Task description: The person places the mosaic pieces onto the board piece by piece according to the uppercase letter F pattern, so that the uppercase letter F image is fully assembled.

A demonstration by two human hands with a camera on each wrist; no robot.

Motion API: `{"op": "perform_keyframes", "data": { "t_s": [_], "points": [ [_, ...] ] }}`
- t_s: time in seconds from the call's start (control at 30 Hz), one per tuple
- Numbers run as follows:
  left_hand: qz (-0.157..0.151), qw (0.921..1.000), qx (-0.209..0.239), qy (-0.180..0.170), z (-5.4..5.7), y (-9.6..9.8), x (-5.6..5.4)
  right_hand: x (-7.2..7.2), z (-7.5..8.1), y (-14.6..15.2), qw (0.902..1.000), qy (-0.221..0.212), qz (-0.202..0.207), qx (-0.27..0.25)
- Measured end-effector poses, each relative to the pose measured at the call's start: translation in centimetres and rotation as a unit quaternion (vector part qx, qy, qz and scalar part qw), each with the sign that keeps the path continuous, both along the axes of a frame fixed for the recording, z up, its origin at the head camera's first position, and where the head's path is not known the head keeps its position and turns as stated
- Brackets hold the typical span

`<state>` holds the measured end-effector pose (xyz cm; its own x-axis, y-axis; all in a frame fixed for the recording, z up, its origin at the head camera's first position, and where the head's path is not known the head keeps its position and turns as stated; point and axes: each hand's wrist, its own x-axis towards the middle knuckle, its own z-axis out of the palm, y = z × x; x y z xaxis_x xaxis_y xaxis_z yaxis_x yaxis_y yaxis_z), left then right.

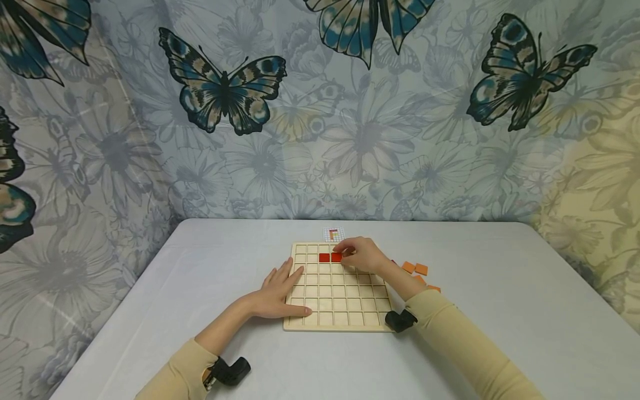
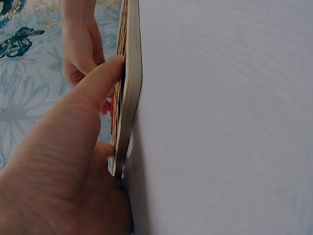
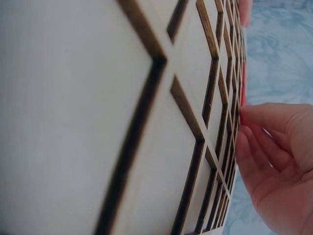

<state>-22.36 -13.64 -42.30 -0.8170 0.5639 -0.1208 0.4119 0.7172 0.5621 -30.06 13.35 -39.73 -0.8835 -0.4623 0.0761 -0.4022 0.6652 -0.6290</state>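
Note:
A pale wooden grid board [image 1: 340, 304] lies flat on the table. Two red square tiles sit side by side near its far edge: the left tile [image 1: 324, 258] in its cell, the right tile [image 1: 336, 257] partly covered by fingers. My right hand [image 1: 364, 255] pinches that right tile between thumb and fingertips at the board's surface; the right wrist view shows the hand [image 3: 281, 161] beyond the grid ridges, a bit of red at its fingertips. With fingers spread, my left hand [image 1: 272, 297] rests on the board's left side, its thumb [image 2: 105, 78] over the near part.
A small printed card [image 1: 334, 234] with a coloured grid pattern lies behind the board. Several orange tiles [image 1: 421, 269] lie right of the board, partly hidden by the right forearm. A white cloth [image 1: 500, 311] covers the table, and a patterned butterfly curtain [image 1: 300, 178] hangs behind it.

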Motion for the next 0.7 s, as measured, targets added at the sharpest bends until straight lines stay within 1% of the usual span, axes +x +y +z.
{"op": "perform_keyframes", "data": {
  "t_s": [0.1, 0.27, 0.47, 0.7],
  "points": [
    [0.0, 1.0, 0.0, 0.0, 0.0, 0.0, 0.0, 0.0, 0.0, 0.0, 1.0, 0.003, 0.006, -0.005],
    [0.0, 1.0, 0.0, -0.001, -0.1, 0.0, 0.0, 0.2, 0.0, 0.0, 0.9999, 0.002, 0.005, -0.01],
    [-0.002, 1.0, 0.001, -0.002, 0.1, 0.0, 0.0, 0.2, 0.0, 0.2, 0.9999, 0.005, -0.007, -0.014],
    [-0.007, 1.0, 0.001, -0.002, -0.1, -0.1, -0.1, 0.4, 0.2, 1.1, 0.9995, 0.007, -0.017, -0.025]
  ]
}}
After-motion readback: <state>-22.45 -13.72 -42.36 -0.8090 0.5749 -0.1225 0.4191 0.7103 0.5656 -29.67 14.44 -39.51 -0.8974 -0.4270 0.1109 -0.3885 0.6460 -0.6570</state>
